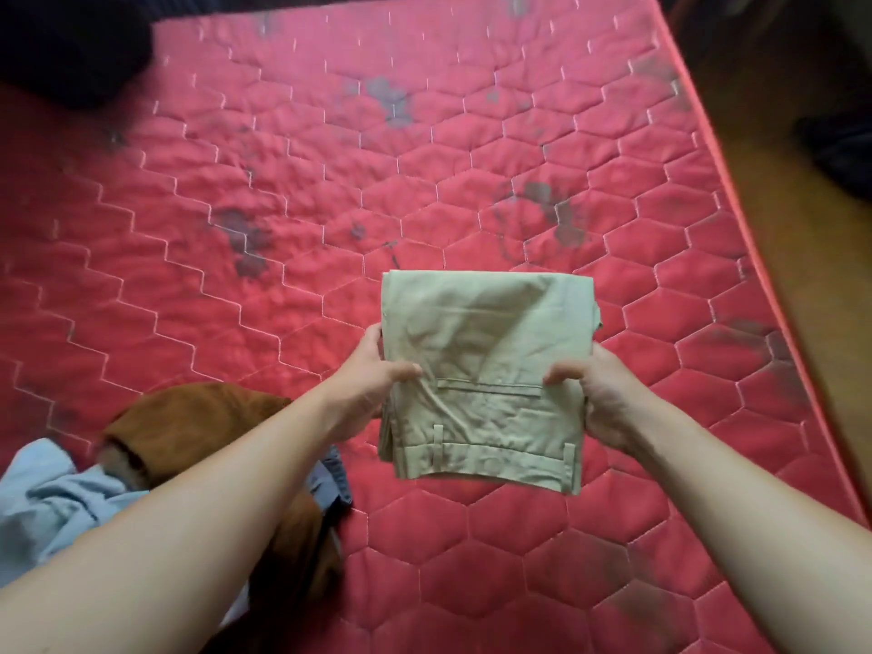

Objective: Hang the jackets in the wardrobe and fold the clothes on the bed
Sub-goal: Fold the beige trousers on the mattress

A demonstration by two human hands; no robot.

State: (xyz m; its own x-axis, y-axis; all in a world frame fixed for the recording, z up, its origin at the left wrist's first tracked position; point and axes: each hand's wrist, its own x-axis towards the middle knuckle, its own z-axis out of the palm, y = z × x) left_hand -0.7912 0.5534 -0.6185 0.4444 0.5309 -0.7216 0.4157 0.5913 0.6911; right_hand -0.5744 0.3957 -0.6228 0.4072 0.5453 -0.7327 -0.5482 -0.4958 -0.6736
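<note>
Folded khaki trousers (486,370) held over the red bed (283,181) — left hand (368,384) and right hand (608,398) at opposite edges, fingers (373,335) clamped on them.

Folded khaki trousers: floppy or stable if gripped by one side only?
Probably floppy: the folded khaki trousers are thin creased cloth, kept flat by left hand and right hand pinching opposite sides. Likely light: a fingertip pinch holds them. Gripped one-sided, the layers would probably sag open.
</note>
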